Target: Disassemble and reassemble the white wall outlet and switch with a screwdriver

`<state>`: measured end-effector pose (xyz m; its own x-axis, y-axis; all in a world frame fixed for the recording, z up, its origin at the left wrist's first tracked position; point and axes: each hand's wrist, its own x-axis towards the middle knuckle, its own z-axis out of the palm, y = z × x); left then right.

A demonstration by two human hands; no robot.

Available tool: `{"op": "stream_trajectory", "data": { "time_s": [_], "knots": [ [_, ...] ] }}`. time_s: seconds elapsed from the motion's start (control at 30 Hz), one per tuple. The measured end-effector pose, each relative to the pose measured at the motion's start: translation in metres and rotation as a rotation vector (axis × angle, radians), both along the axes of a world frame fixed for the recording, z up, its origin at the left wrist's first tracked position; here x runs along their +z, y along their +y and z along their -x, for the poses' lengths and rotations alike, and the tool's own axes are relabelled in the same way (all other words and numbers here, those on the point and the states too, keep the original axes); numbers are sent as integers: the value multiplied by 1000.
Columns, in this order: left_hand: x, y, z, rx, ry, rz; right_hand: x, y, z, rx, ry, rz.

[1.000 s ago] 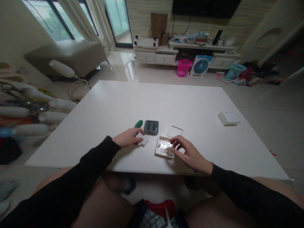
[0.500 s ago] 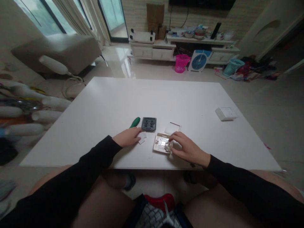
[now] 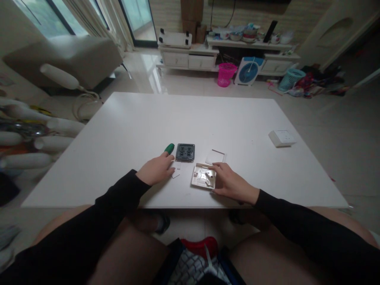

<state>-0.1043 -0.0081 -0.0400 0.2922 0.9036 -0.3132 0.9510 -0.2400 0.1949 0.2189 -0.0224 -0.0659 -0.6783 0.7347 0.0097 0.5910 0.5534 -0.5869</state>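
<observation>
My right hand (image 3: 230,180) grips the right side of a shallow white wall-switch back box (image 3: 203,176), fingers at the top edge and thumb near the bottom. Small parts show inside the box, too small to name. My left hand (image 3: 157,169) lies low on the table, fingers apart, beside small thin white plates (image 3: 177,166). A green handle (image 3: 169,149) sticks out beyond its fingers; the rest of that tool is hidden under the hand. A dark square switch module (image 3: 185,152) lies between the hands, and a thin white frame (image 3: 216,156) lies behind the box.
A white boxy wall socket (image 3: 282,138) sits toward the right edge of the white table (image 3: 190,114). Across the floor are a cabinet (image 3: 184,61), a pink basket (image 3: 225,74) and a blue fan (image 3: 248,71). Padded white tubes (image 3: 59,77) stand at the left.
My right fingers have moved from a part inside the back box to the box's right edge. My left hand has shifted slightly up, covering more of the green handle.
</observation>
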Motion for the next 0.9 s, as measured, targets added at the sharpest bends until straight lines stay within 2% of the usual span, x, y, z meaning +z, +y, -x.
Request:
{"op": "stream_trajectory", "data": {
  "time_s": [0.1,0.23,0.33,0.43,0.5,0.63,0.7,0.9],
  "knots": [
    [5,-5,-6,68,-190,-11,-1,0,3,-9,7,1],
    [2,-17,-23,252,-625,134,5,1,9,-14,34,32],
    [-11,-25,-39,481,-928,289,10,2,11,-17,128,9],
    [-24,-33,-54,765,-1221,456,11,2,10,-14,216,-83],
    [-29,-38,-62,897,-1427,582,10,2,8,-22,237,-155],
    [-34,-47,-75,975,-1720,935,8,1,5,-18,244,-260],
    [-37,-50,-80,988,-1834,1048,7,2,5,16,251,-310],
    [-47,-53,-87,1013,-2003,1136,7,3,9,160,246,-517]
  ]
}}
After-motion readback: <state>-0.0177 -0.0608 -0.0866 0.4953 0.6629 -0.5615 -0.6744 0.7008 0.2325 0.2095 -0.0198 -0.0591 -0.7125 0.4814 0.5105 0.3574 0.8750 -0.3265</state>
